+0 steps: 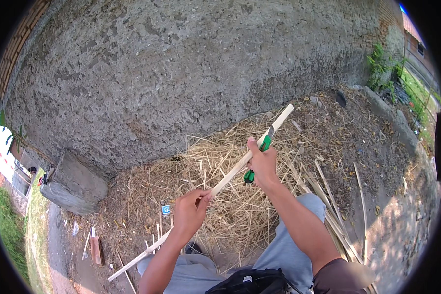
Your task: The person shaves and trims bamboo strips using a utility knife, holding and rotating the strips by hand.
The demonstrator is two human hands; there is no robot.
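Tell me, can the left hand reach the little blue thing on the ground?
Probably yes. The left hand grips the long stick, and the little blue thing lies just beside it with nothing between. It would have to let go first.

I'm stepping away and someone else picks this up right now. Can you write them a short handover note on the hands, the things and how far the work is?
Left hand: gripping the long pale strip near its middle.
Right hand: shut on a green-handled knife, blade against the strip's upper part.
Strip: slants from beside the left knee up toward the wall.
Done: a heap of shavings lies below; more strips lie on the right.
Left: cannot tell how much of this strip still needs trimming.
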